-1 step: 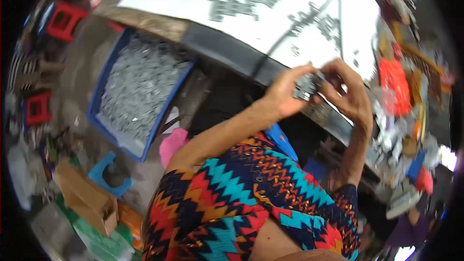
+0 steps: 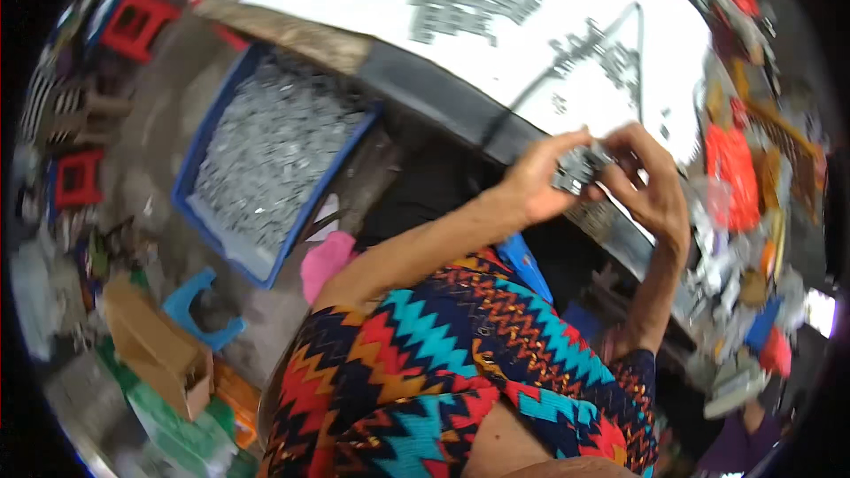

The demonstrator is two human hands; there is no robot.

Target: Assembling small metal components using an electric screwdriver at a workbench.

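Over the near edge of the white-topped table (image 2: 549,97), my two hands are close together around a small grey part (image 2: 577,168) with cut-outs. My left hand (image 2: 540,179) grips it from the left, thumb up along its top side. My right hand (image 2: 653,181) has its fingers bent in and pinched at the part's right side; what lies between those fingertips is too small to make out. Similar grey parts (image 2: 474,0) are laid in close rows at the table's far side. A looser scatter of grey pieces (image 2: 611,57) lies nearer my hands.
A blue-rimmed bin (image 2: 324,195) full of small grey pieces stands left of the table. A dark strap or cable (image 2: 639,53) crosses the tabletop. Red stools (image 2: 137,25), a cardboard box (image 2: 159,345) and a blue plastic piece (image 2: 204,314) stand at left; red bags (image 2: 730,177) and clutter at right.
The whole scene has shifted slightly right and mostly downward in the picture as my head turned. Both hands stay on the grey part, with the right fingers slightly rearranged.
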